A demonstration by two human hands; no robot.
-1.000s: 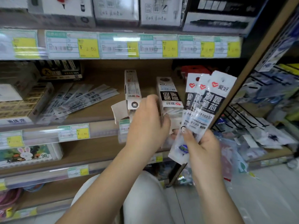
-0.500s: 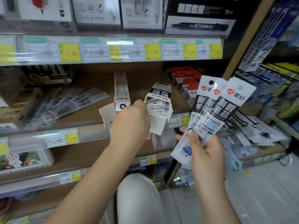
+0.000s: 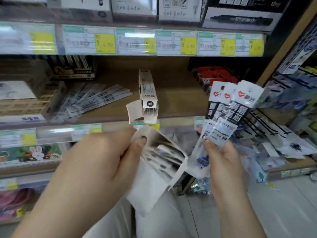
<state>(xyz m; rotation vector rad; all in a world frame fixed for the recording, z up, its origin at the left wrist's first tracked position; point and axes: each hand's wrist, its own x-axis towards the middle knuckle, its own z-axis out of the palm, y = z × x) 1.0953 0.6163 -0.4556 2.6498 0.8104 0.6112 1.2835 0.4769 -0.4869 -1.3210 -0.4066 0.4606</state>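
Note:
My left hand (image 3: 109, 157) grips an open white cardboard box (image 3: 159, 162) of flat packets, held low in front of the shelf with its open end facing me. My right hand (image 3: 221, 158) pinches three long refill packets (image 3: 228, 114) fanned upright, white tops with red hearts and black labels. A second open white box (image 3: 148, 97) stands on the middle wooden shelf (image 3: 178, 100), its flap hanging over the edge.
Loose refill packets (image 3: 92, 100) lie spread on the shelf at left beside stacked brown boxes (image 3: 24, 102). Red packs (image 3: 214, 76) sit at back right. Price tags (image 3: 137, 42) line the shelf above. Wire hooks with hanging packets (image 3: 274, 131) stick out at right.
My left hand has pulled the open box off the shelf, down and towards me. My right hand with the three packets has stayed roughly in place.

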